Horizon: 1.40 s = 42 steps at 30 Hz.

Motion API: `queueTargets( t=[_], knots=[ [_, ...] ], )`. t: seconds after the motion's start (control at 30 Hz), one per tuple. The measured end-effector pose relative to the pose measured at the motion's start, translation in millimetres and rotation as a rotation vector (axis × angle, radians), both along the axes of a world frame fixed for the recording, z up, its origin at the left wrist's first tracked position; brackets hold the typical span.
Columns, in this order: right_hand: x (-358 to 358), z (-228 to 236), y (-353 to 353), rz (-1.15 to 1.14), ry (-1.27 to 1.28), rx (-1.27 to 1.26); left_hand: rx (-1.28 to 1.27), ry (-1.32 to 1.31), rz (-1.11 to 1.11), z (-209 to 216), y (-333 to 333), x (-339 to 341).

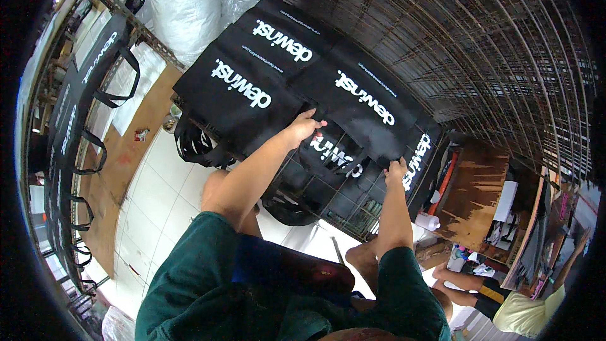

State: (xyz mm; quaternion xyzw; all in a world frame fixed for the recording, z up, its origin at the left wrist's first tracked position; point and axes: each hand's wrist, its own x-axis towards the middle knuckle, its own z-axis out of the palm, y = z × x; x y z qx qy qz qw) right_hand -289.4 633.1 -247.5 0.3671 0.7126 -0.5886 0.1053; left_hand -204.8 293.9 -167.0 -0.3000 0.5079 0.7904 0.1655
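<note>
Flat black tote bags with white lettering lie on a wire-mesh rack in front of me. My left hand (pixel 305 128) is closed on the near left corner of one black tote bag (pixel 369 91). At its near right corner, my right hand (pixel 396 170) pinches the same bag's edge. Between my hands the bag's near edge and strap sag over the wire mesh, where another printed bag (pixel 334 151) shows. Just left of the held bag lies a second flat black bag (pixel 243 79), with another bag (pixel 287 35) beyond it.
A tall wire grid (pixel 435 31) rises behind the rack. White plastic sacks (pixel 186 9) stand at the far left. More black bags (pixel 79 110) hang along a left-hand shelf. A wooden board (pixel 476 189) and a white bottle (pixel 427 221) are at right, near another person (pixel 524 312).
</note>
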Motion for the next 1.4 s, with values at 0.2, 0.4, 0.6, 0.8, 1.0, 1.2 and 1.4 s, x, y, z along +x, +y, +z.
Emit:
queueTargets(
  t=[0.2,0.4,0.6,0.8,1.0,1.2,1.4],
  knots=[
    [-6.3,3.8,-11.5,-0.003,0.006,0.066,-0.036,-0.017,0.016,-1.5,1.9,5.5],
    [-11.9,-12.2,-2.8,0.039,0.022,0.15,-0.131,-0.029,0.101,-24.6,6.4,8.5],
    [-7.8,3.4,-10.2,0.031,0.012,0.171,-0.187,-0.047,0.125,-19.4,6.8,15.6],
    [-5.6,-0.8,-9.2,-0.028,0.065,0.089,-0.216,-0.023,0.128,-28.5,8.0,21.1],
    [-6.0,-10.8,-1.9,-0.028,0.107,0.084,-0.126,-0.085,0.167,-10.2,10.3,22.5],
    [-1.3,-17.0,2.0,-0.006,0.072,0.088,-0.124,-0.122,0.129,-11.4,12.1,24.0],
    [1.5,-11.7,-1.3,-0.026,0.081,0.113,0.113,-0.196,0.214,-17.9,6.6,25.1]
  ],
)
